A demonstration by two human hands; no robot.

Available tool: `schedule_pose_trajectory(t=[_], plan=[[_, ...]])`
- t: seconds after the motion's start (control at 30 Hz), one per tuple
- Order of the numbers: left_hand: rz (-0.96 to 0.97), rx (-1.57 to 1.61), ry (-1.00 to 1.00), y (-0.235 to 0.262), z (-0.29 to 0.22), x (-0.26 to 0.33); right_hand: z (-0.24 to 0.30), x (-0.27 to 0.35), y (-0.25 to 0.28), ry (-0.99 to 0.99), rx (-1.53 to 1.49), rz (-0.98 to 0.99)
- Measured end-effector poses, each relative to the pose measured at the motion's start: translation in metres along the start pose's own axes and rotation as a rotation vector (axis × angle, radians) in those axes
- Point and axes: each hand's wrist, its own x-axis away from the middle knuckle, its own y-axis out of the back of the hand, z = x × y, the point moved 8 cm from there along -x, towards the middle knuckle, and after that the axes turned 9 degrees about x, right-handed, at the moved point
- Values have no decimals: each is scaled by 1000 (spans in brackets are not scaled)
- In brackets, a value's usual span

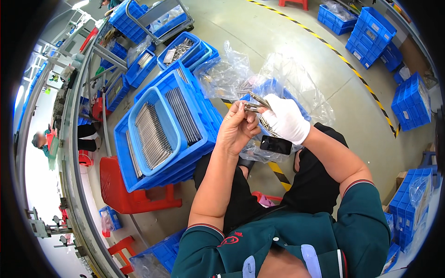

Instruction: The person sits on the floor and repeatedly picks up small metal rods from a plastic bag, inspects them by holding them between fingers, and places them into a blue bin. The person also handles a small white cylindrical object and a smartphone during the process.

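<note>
My right hand [286, 121], in a white glove, is closed around several short metal rods [259, 100]. My bare left hand [237, 127] is beside it, fingers bent and pinched at the left ends of these rods. Under both hands stands a blue crate [303, 110] lined with clear plastic [296, 76], with more metal rods [266, 126] in it. A black phone [276, 145] lies on the plastic near my right wrist. To the left, a light blue basket [134, 111] holds neat rows of slim metal rods [153, 134].
The basket sits on stacked blue crates [204, 143]; a red stool [116, 185] stands below them. Beyond is a blue bin of metal parts [197, 48]. A metal-framed bench [76, 153] runs along the left, another person [46, 143] past it. Blue crates [410, 102] line the right.
</note>
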Motion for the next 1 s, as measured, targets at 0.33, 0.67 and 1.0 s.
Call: schedule_pose_trajectory(t=[0.33, 0.67, 1.0], plan=[[-168, -728, -368, 3, -39, 7, -6, -6, -6, -67, -149, 36], [-302, -1408, -751, -29, -67, 30, -7, -7, -7, -46, -140, 83], [-213, -1007, -529, -13, -60, 15, -2, -1, -8, -58, -56, 90]])
